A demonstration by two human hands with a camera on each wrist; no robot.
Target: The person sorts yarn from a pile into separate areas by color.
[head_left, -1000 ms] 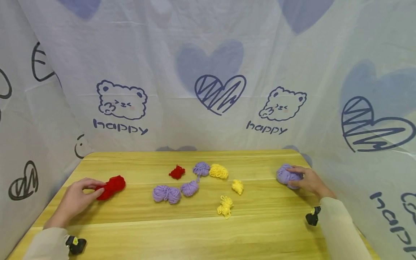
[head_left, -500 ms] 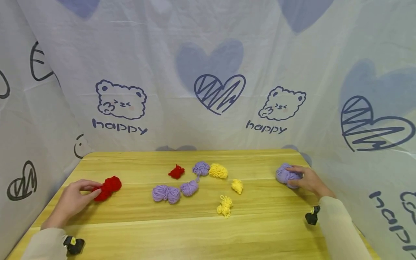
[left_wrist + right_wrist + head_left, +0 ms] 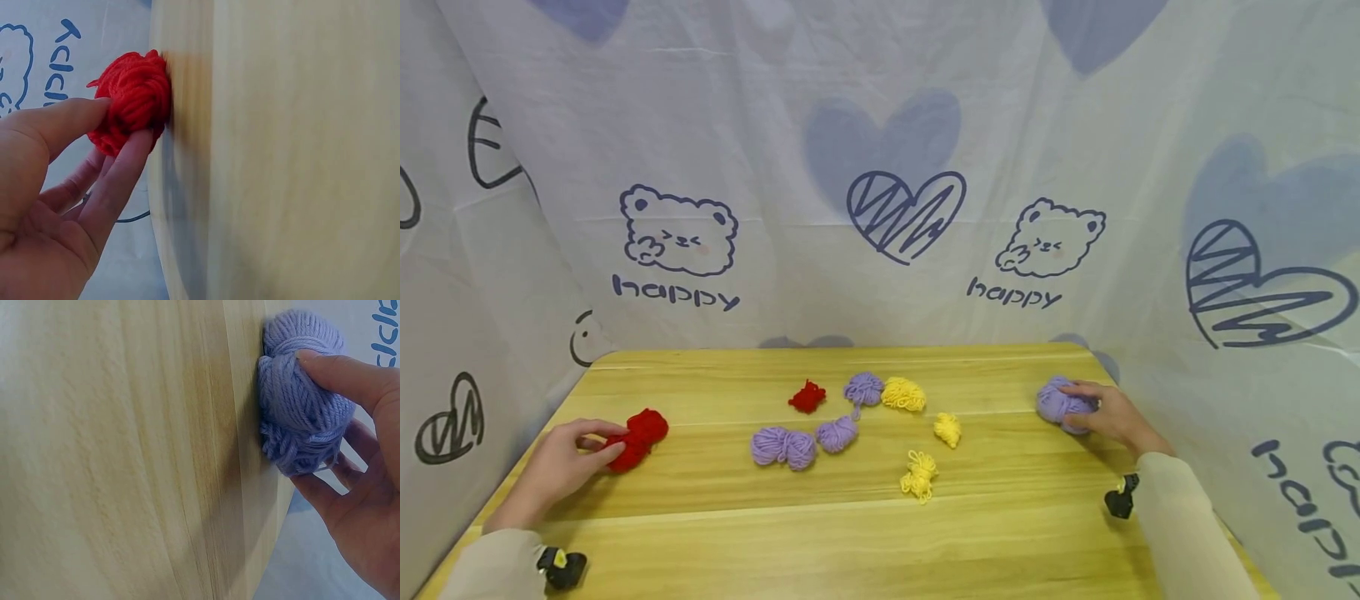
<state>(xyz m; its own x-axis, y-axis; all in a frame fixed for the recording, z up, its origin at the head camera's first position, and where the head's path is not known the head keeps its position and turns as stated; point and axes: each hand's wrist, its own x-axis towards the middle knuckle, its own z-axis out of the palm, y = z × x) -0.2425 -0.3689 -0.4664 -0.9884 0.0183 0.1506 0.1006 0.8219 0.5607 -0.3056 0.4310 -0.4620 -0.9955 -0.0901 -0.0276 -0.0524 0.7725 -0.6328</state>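
Observation:
My left hand [image 3: 567, 457] pinches a red yarn bundle [image 3: 646, 430] between thumb and fingers at the table's left side. The left wrist view shows the thumb on one side of the red yarn bundle [image 3: 139, 94] and the fingers at its lower end, close to the tabletop. On the far right, my right hand [image 3: 1112, 415] grips a purple yarn ball [image 3: 1057, 402]. In the right wrist view the thumb lies across the purple yarn ball [image 3: 306, 400], with the fingers curled under its other side.
Mid-table lie a small red yarn bundle [image 3: 807, 397], a bow-shaped purple one [image 3: 783, 448], two purple balls [image 3: 837, 434] joined by a strand, and several yellow bundles [image 3: 919, 477]. A printed white curtain [image 3: 790, 275] surrounds the wooden table [image 3: 760, 550] at back and sides.
My left hand has moved left and slightly toward me, drawing the red yarn bundle with it. The right hand and purple yarn ball have stayed in place.

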